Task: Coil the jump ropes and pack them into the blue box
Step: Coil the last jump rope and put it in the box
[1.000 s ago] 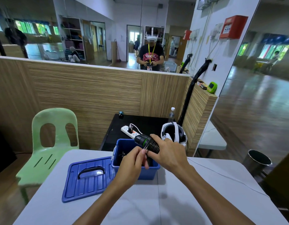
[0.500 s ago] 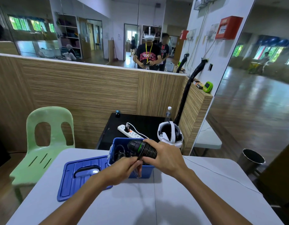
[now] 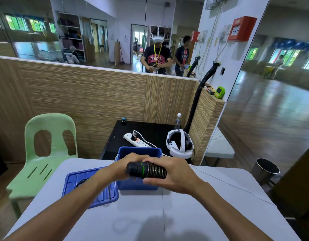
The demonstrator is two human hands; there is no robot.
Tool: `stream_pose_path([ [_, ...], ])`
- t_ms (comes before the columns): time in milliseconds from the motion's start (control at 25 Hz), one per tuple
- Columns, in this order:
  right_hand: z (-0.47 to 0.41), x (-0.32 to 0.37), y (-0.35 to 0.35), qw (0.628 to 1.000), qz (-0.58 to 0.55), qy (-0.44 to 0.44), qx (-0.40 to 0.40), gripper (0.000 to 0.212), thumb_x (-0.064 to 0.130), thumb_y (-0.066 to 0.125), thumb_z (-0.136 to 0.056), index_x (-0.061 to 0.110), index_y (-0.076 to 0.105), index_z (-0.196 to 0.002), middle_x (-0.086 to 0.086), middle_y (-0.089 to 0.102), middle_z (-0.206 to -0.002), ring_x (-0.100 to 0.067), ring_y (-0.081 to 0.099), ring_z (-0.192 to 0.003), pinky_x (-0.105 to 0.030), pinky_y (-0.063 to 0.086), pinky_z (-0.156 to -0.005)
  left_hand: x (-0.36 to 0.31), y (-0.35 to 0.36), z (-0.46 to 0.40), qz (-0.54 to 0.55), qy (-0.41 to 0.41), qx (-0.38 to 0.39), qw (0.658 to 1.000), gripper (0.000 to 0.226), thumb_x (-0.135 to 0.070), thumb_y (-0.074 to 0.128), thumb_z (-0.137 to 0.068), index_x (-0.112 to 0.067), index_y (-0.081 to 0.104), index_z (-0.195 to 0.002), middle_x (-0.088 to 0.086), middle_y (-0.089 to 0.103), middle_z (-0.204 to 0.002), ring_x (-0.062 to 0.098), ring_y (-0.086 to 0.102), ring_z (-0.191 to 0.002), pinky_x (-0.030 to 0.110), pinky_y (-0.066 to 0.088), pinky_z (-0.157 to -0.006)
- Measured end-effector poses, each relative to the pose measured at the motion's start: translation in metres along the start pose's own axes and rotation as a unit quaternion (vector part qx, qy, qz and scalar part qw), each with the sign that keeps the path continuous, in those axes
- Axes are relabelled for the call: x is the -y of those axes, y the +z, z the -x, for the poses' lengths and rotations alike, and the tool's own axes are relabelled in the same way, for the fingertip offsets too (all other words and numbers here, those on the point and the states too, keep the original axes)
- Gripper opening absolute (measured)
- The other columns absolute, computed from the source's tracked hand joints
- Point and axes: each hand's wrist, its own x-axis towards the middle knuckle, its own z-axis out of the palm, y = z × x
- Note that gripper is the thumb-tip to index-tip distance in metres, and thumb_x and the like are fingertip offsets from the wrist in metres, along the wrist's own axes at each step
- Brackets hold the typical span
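Black ribbed handle (image 3: 146,170), green ring near one end: now lying crosswise between both hands, level with the front rim of the box (image 3: 138,186) and just above it. A second ago it pointed up and away, butt end raised over the box mouth; since then it has dropped and turned flat.

Left hand (image 3: 123,168): a second ago pinching something thin below the handle (cord, by my guess); now moved up to the handle's capped end, fingers curled round it from the far side. Right hand (image 3: 169,173): holds the ribbed end as before, fingers wrapped over the top, thumb underneath, wrist lowered with the handle.

Cord: none visible at this moment (hidden behind the hands, if it is there). Whether it is fully wound I cannot tell.

Box: blue, open, on the bench (image 3: 167,214), touching the lid (image 3: 91,186) that lies flat to its left. Its inside is covered by the hands, so contents cannot be listed.

Meaning for the task, as I judge it: the handle looks gathered and squared up for lowering into the box, so this rope is near the packing step; the lid is yet to go on.

Both forearms reach forward from the near edge, meeting over the box front, wrists roughly level.
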Motion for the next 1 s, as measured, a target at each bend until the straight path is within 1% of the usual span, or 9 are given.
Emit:
stream_pose_path([
  [80,0.008,0.006,0.004,0.999,0.027,-0.033,0.016,0.058,0.077,0.053,-0.08,0.045,0.05,-0.128,0.012,0.064,-0.093,-0.005,0.058,-0.083,-0.027,0.047,-0.073,0.009,-0.01,-0.009,-0.07,0.021,-0.061,0.995,0.034,-0.043,0.055,-0.093,-0.025,0.046,-0.066,-0.008,0.047,-0.063,0.008,0.043,-0.06,0.037,0.039,-0.063],
  [160,0.016,0.008,0.008,0.997,0.06,-0.043,0.026,0.058,0.078,0.052,-0.08,0.044,0.051,-0.127,0.012,0.062,-0.088,-0.006,0.056,-0.078,-0.022,0.04,-0.066,0.005,-0.021,-0.013,-0.204,0.036,-0.018,0.978,0.039,-0.05,0.04,-0.099,-0.027,0.046,-0.068,-0.01,0.046,-0.06,0.006,0.042,-0.057,0.033,0.038,-0.061],
  [200,0.016,0.008,0.009,0.996,0.071,-0.043,0.024,0.059,0.079,0.051,-0.08,0.044,0.052,-0.127,0.011,0.061,-0.087,-0.008,0.056,-0.076,-0.022,0.037,-0.064,-0.003,-0.027,-0.013,-0.288,0.029,0.011,0.957,0.038,-0.048,0.037,-0.1,-0.026,0.05,-0.072,-0.012,0.046,-0.06,0.004,0.045,-0.056,0.03,0.038,-0.06],
  [280,0.014,0.005,0.011,0.994,0.098,-0.045,0.019,0.06,0.081,0.048,-0.08,0.042,0.053,-0.126,0.01,0.061,-0.085,-0.011,0.056,-0.073,-0.023,0.035,-0.061,-0.015,-0.035,-0.016,-0.357,-0.003,0.05,0.933,0.031,-0.042,0.039,-0.101,-0.025,0.058,-0.083,-0.017,0.049,-0.066,0.004,0.052,-0.065,0.026,0.039,-0.062],
  [400,0.011,0.001,0.018,0.988,0.135,-0.067,0.01,0.061,0.08,0.046,-0.081,0.037,0.055,-0.124,0.006,0.062,-0.082,-0.014,0.056,-0.067,-0.025,0.038,-0.057,-0.032,-0.037,-0.021,-0.397,-0.048,0.121,0.909,0.013,-0.027,0.051,-0.097,-0.025,0.063,-0.102,-0.01,0.061,-0.089,0.014,0.061,-0.087,0.025,0.041,-0.068],
  [600,0.016,-0.012,0.029,0.985,0.151,-0.088,-0.014,0.059,0.075,0.051,-0.081,0.031,0.059,-0.12,0.004,0.064,-0.083,-0.015,0.059,-0.064,-0.02,0.034,-0.056,-0.04,-0.049,-0.017,-0.27,-0.049,0.222,0.936,0.016,-0.038,0.072,-0.082,-0.023,0.069,-0.085,-0.011,0.066,-0.081,0.006,0.058,-0.076,0.025,0.048,-0.07],
  [680,0.015,-0.013,0.032,0.985,0.146,-0.088,-0.025,0.06,0.075,0.051,-0.081,0.031,0.058,-0.122,0.004,0.064,-0.084,-0.014,0.059,-0.065,-0.02,0.037,-0.056,-0.036,-0.05,-0.015,-0.25,-0.044,0.181,0.95,0.019,-0.04,0.067,-0.086,-0.022,0.07,-0.084,-0.007,0.066,-0.077,0.007,0.058,-0.07,0.026,0.048,-0.068],
  [840,0.009,-0.012,0.035,0.977,0.177,-0.105,-0.053,0.062,0.074,0.052,-0.08,0.029,0.057,-0.122,0.003,0.062,-0.08,-0.015,0.056,-0.061,-0.021,0.037,-0.052,-0.028,-0.044,-0.013,-0.283,-0.042,0.032,0.958,0.029,-0.045,0.055,-0.093,-0.022,0.065,-0.079,-0.009,0.061,-0.07,0.005,0.056,-0.061,0.026,0.046,-0.059],
  [1000,0.01,-0.012,0.039,0.97,0.203,-0.116,-0.066,0.061,0.073,0.053,-0.08,0.028,0.058,-0.12,0.003,0.058,-0.075,-0.016,0.053,-0.056,-0.023,0.039,-0.05,-0.025,-0.035,-0.01,-0.23,-0.069,-0.047,0.97,0.033,-0.043,0.053,-0.095,-0.019,0.065,-0.076,-0.007,0.062,-0.067,0.006,0.057,-0.058,0.023,0.045,-0.054],
])
